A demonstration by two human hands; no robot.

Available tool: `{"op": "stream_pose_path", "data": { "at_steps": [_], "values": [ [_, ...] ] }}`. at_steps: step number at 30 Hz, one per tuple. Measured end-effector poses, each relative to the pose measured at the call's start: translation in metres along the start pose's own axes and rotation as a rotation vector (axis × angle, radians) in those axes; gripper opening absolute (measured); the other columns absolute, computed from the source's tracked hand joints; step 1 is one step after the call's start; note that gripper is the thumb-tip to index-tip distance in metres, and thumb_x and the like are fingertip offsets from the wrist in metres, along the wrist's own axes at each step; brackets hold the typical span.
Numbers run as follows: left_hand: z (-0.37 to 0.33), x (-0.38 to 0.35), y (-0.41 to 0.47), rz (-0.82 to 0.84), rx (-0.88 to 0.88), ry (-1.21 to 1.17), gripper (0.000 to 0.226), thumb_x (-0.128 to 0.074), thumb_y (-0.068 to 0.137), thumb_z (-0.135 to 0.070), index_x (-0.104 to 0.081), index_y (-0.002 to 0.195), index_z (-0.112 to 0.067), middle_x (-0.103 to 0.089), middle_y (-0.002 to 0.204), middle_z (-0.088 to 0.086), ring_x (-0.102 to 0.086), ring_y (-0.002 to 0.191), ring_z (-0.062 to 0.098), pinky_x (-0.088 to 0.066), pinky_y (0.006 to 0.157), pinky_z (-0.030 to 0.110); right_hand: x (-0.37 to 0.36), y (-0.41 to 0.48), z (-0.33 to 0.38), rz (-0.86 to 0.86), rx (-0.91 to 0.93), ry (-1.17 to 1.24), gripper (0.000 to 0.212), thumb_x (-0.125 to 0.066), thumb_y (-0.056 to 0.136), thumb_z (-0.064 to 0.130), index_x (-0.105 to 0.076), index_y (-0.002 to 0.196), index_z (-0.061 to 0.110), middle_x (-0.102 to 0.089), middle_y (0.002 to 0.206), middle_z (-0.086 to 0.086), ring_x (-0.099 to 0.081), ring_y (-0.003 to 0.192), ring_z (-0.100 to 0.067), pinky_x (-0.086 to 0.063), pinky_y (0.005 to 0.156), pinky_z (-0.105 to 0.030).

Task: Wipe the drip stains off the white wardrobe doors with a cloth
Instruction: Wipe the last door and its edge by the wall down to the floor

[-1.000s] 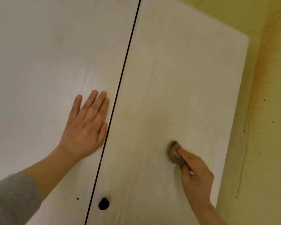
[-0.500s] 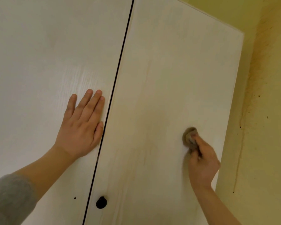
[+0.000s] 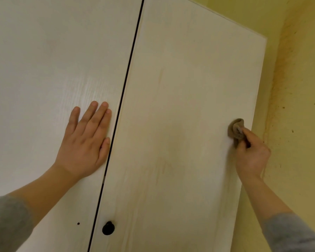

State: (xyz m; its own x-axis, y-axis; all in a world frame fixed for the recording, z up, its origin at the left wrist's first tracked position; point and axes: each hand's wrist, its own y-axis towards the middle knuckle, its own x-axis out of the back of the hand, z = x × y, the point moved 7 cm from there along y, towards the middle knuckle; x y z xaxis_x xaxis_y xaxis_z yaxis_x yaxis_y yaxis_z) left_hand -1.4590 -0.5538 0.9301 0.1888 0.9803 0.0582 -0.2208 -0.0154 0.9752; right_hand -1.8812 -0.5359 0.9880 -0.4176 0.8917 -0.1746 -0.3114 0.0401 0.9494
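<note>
Grey sleeve [image 3: 5,224] sits in the bottom-left corner of the view. The left hand [image 3: 85,142] lies flat on the left door [image 3: 44,60]: fingers straight and together, grasping nothing, thumb just beside the door's right edge. There's a small dark dot [image 3: 78,223] low on that door, near the same edge. A dark gap [image 3: 131,57] runs between the two doors. The black knob [image 3: 108,228] is on the right door [image 3: 189,70], low at its left edge. Faint yellowish drip streaks [image 3: 160,82] run down the right door, left of centre, and are fainter lower down. The cloth [image 3: 235,129] is brown and bunched, pressed on the right door at mid-height near its right edge. The right hand [image 3: 251,155] grips it with fingers curled round it. The yellow wall [image 3: 298,88] is to the right, with brown staining and specks alongside the door edge.
</note>
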Motion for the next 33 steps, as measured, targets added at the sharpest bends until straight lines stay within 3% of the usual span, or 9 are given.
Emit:
{"op": "stream_pose_path", "data": {
  "at_steps": [6,8,10,14,18,21,24,28,33],
  "values": [
    [0.001,-0.001,0.001,-0.004,-0.003,0.006,0.062,-0.028,0.098,-0.028,-0.029,0.152,0.003,-0.022,0.162,0.016,-0.018,0.151,0.034,-0.012,0.12,0.06,0.001,-0.079,-0.004,0.013,-0.015,0.048,0.047,-0.05,0.077,-0.002,-0.071,0.117,0.013,-0.065,0.112,0.01,-0.065,0.094,-0.007,-0.042,0.084,-0.004],
    [0.001,0.0,0.0,-0.004,-0.006,0.007,0.062,-0.027,0.098,-0.028,-0.029,0.152,0.003,-0.022,0.162,0.017,-0.018,0.151,0.034,-0.013,0.12,0.06,0.008,-0.102,-0.007,0.074,-0.057,0.103,0.049,-0.053,0.081,-0.008,-0.068,0.116,0.023,-0.063,0.113,0.024,-0.062,0.099,0.009,-0.044,0.091,-0.006],
    [0.0,0.0,0.0,-0.003,-0.008,0.005,0.062,-0.027,0.098,-0.028,-0.028,0.152,0.002,-0.021,0.162,0.017,-0.018,0.151,0.034,-0.013,0.12,0.061,0.016,-0.101,-0.008,0.088,-0.087,0.132,0.052,-0.056,0.082,-0.014,-0.068,0.115,0.024,-0.065,0.11,0.022,-0.058,0.1,0.017,-0.044,0.093,-0.006],
    [0.001,-0.001,0.0,-0.001,-0.012,0.003,0.063,-0.028,0.098,-0.029,-0.027,0.153,0.002,-0.021,0.163,0.017,-0.017,0.151,0.034,-0.012,0.12,0.061,0.027,-0.043,-0.007,-0.02,-0.044,0.088,0.043,-0.055,0.083,-0.013,-0.07,0.116,0.009,-0.067,0.111,0.003,-0.062,0.101,-0.003,-0.043,0.093,-0.005],
    [0.0,-0.001,-0.001,0.002,-0.002,0.004,0.063,-0.028,0.098,-0.029,-0.027,0.153,0.002,-0.021,0.163,0.016,-0.017,0.151,0.033,-0.011,0.121,0.06,0.016,0.001,-0.018,-0.024,-0.018,0.001,0.043,-0.053,0.084,-0.01,-0.068,0.121,0.008,-0.069,0.116,-0.007,-0.065,0.103,-0.021,-0.047,0.093,-0.02],
    [0.0,-0.002,-0.001,0.001,-0.004,0.007,0.063,-0.027,0.098,-0.029,-0.028,0.152,0.003,-0.021,0.162,0.017,-0.018,0.151,0.034,-0.013,0.12,0.061,0.006,-0.01,-0.029,-0.049,0.001,-0.012,0.046,-0.053,0.082,-0.012,-0.068,0.12,0.009,-0.069,0.118,-0.01,-0.066,0.102,-0.024,-0.044,0.088,-0.01],
    [0.0,-0.002,0.0,-0.015,-0.013,0.014,0.062,-0.028,0.098,-0.028,-0.029,0.152,0.003,-0.023,0.162,0.018,-0.019,0.151,0.035,-0.014,0.119,0.062,0.005,-0.045,-0.04,-0.1,-0.05,-0.003,0.046,-0.05,0.08,-0.009,-0.069,0.118,0.008,-0.069,0.118,-0.011,-0.068,0.1,-0.029,-0.052,0.087,-0.027],
    [0.002,-0.004,0.002,-0.007,-0.004,0.028,0.062,-0.028,0.098,-0.028,-0.03,0.151,0.003,-0.025,0.161,0.018,-0.02,0.15,0.035,-0.014,0.12,0.061,0.009,-0.092,-0.036,0.005,-0.083,0.076,0.046,-0.05,0.078,-0.002,-0.066,0.119,0.012,-0.067,0.117,-0.005,-0.067,0.104,-0.025,-0.046,0.094,-0.012],
    [0.0,0.001,0.0,0.036,-0.018,0.047,0.062,-0.03,0.098,-0.03,-0.029,0.152,0.001,-0.024,0.161,0.017,-0.021,0.15,0.034,-0.014,0.119,0.06,0.025,-0.117,0.014,0.206,0.03,0.17,0.043,-0.062,0.083,-0.007,-0.066,0.118,0.018,-0.068,0.116,0.003,-0.064,0.107,-0.006,-0.051,0.094,-0.032]
  ]
}}
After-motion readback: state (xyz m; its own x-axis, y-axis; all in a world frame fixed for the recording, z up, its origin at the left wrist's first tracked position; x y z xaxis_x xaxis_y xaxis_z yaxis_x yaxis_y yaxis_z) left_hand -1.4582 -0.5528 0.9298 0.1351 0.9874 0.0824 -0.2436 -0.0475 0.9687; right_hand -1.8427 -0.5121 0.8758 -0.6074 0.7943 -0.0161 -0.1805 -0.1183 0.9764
